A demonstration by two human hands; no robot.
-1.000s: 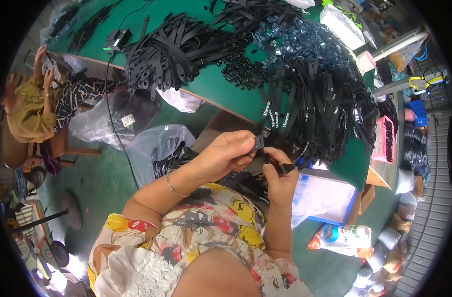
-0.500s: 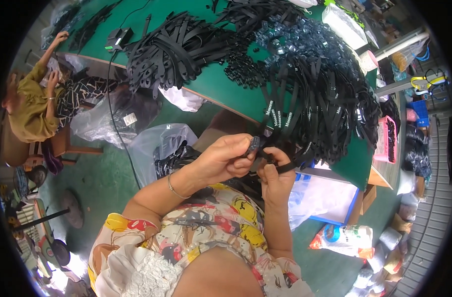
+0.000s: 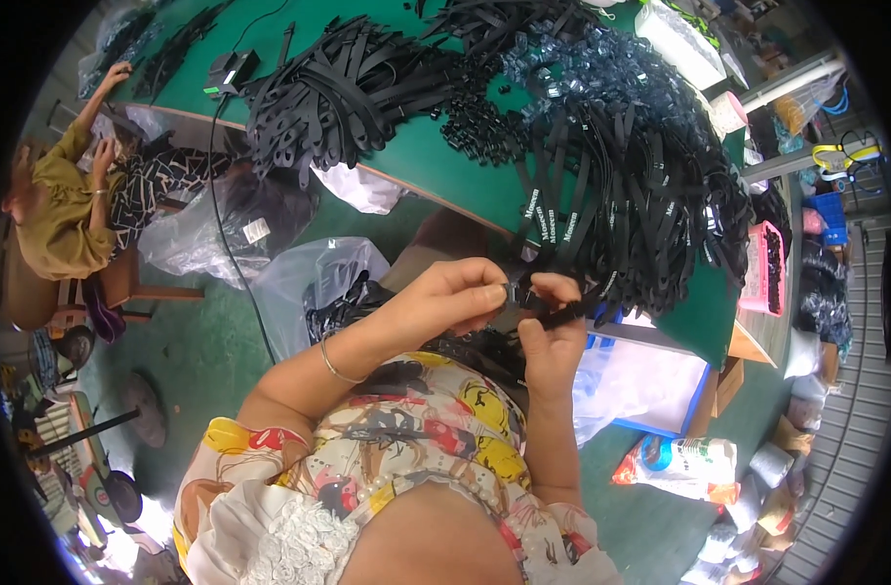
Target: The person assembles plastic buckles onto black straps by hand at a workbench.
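Observation:
My left hand [image 3: 455,297] pinches a small dark plastic buckle [image 3: 513,292] between thumb and fingertips. Close on its right, my right hand [image 3: 554,331] is closed on a black strap [image 3: 565,314], with thumb and forefinger near the buckle. Both hands are in front of my body, just off the near edge of the green table [image 3: 445,190]. Fingers partly hide where strap and buckle meet, so I cannot tell whether they are joined. Beyond my right hand, many black straps with white lettering [image 3: 631,205] hang over the table edge.
On the table lie another heap of black straps [image 3: 338,93], translucent bluish buckles [image 3: 601,73] and small black pieces [image 3: 479,127]. A pink basket [image 3: 763,268] stands at the right. A blue-rimmed tray [image 3: 650,380] sits below the table. Another person [image 3: 65,210] sits far left.
The buckle in my left hand has turned and come down close to my right fingers. My right hand's grip on the strap has shifted slightly.

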